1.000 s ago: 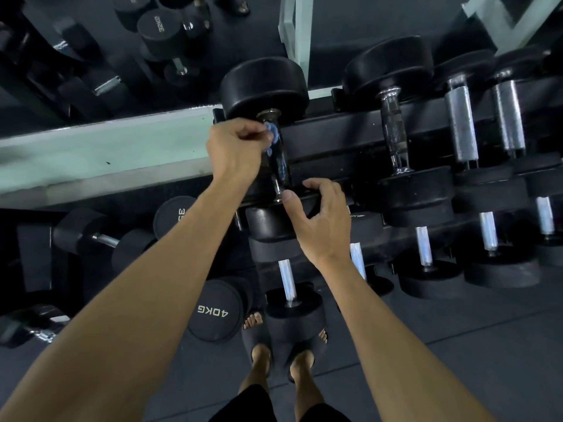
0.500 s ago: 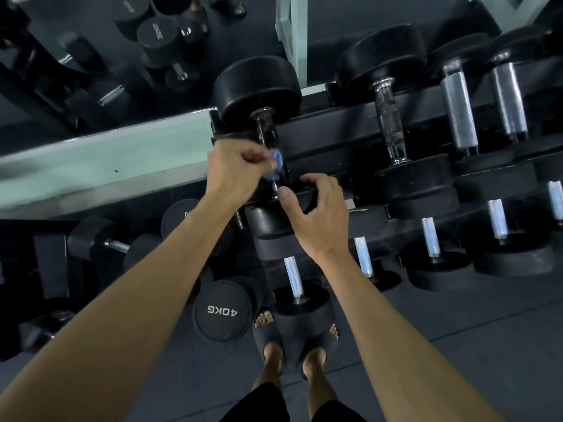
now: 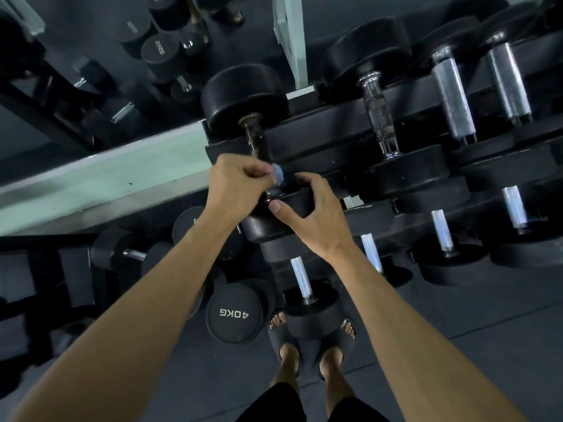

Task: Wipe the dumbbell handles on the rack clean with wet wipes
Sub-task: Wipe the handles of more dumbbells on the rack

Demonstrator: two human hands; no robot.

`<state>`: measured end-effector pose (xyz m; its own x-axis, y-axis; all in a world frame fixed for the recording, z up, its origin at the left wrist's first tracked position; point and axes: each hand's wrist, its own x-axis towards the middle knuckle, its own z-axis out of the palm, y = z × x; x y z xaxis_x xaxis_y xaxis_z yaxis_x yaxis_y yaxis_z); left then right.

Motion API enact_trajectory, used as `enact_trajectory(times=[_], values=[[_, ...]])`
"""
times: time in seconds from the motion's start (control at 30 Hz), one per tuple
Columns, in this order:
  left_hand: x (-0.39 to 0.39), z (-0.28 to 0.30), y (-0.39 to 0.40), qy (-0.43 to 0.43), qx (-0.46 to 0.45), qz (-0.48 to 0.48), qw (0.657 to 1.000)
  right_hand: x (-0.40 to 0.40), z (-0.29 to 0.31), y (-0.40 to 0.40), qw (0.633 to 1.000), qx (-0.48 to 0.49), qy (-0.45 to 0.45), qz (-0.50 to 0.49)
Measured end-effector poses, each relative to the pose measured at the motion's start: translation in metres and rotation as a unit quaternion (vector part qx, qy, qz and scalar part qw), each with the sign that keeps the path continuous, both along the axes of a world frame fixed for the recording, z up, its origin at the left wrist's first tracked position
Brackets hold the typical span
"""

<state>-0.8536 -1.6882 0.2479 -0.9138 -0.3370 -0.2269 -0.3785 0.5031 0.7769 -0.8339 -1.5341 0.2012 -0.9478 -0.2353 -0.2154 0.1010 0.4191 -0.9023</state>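
Note:
A black dumbbell [image 3: 243, 99] lies at the left end of the rack's top tier [image 3: 329, 147], with a dark metal handle [image 3: 256, 135]. My left hand [image 3: 234, 184] grips the near end of that handle with a bluish wet wipe [image 3: 277, 175] showing between its fingers. My right hand [image 3: 310, 211] curls over the rim of the dumbbell's near head [image 3: 268, 226], thumb on its face. The lower part of the handle is hidden by my left hand.
More dumbbells with chrome handles [image 3: 377, 114] [image 3: 454, 102] fill the top tier to the right, and a lower tier [image 3: 441, 229] holds others. A 40KG dumbbell [image 3: 234, 313] lies on the floor by my sandalled feet [image 3: 310, 345]. A pale ledge [image 3: 100, 178] runs left.
My left hand has slid down the handle with the wipe, from just under the far head to the near end. My right hand stays on the near head.

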Motion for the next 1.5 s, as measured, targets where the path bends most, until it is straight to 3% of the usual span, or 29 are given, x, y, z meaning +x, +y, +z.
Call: enact_trajectory(times=[0.07, 0.17, 0.3, 0.5, 0.63, 0.7, 0.87, 0.97, 1.03, 1.2, 1.33, 1.5], values=[[0.005, 0.000, 0.003, -0.009, -0.027, -0.022, 0.999, 0.001, 0.002, -0.001, 1.000, -0.009, -0.001, -0.003], [-0.013, 0.005, 0.001, 0.047, -0.100, -0.037, 0.993, 0.002, 0.004, 0.000, 1.000, -0.017, -0.018, 0.009], [-0.039, 0.011, -0.010, 0.104, -0.139, 0.017, 0.985, 0.002, 0.003, 0.003, 0.998, -0.031, -0.041, 0.020], [-0.010, 0.000, -0.002, 0.118, -0.196, -0.065, 0.971, 0.002, 0.003, 0.002, 0.999, -0.022, -0.034, 0.026], [-0.041, -0.002, -0.005, 0.187, -0.256, 0.014, 0.948, 0.002, 0.001, 0.002, 0.999, -0.023, -0.031, 0.022], [-0.041, -0.010, 0.000, 0.181, -0.271, 0.002, 0.945, 0.001, 0.000, 0.002, 0.999, -0.018, -0.024, 0.019], [-0.033, -0.007, -0.003, 0.148, -0.338, -0.183, 0.911, 0.002, -0.001, 0.002, 0.999, -0.015, -0.028, 0.036], [-0.046, 0.000, -0.005, 0.140, -0.351, -0.135, 0.916, 0.002, 0.000, 0.004, 0.998, -0.019, -0.031, 0.051], [-0.049, 0.001, 0.004, 0.083, -0.395, -0.143, 0.904, 0.001, -0.001, 0.004, 0.998, -0.022, -0.030, 0.049], [-0.037, 0.009, -0.002, 0.059, -0.324, -0.216, 0.919, 0.004, 0.000, 0.003, 0.998, -0.021, -0.029, 0.050], [-0.018, 0.014, -0.001, 0.028, -0.293, -0.291, 0.910, 0.003, 0.005, 0.008, 0.997, -0.025, -0.045, 0.054], [-0.034, 0.015, -0.009, 0.075, -0.291, -0.175, 0.938, 0.004, 0.004, 0.007, 0.996, -0.039, -0.057, 0.049]])
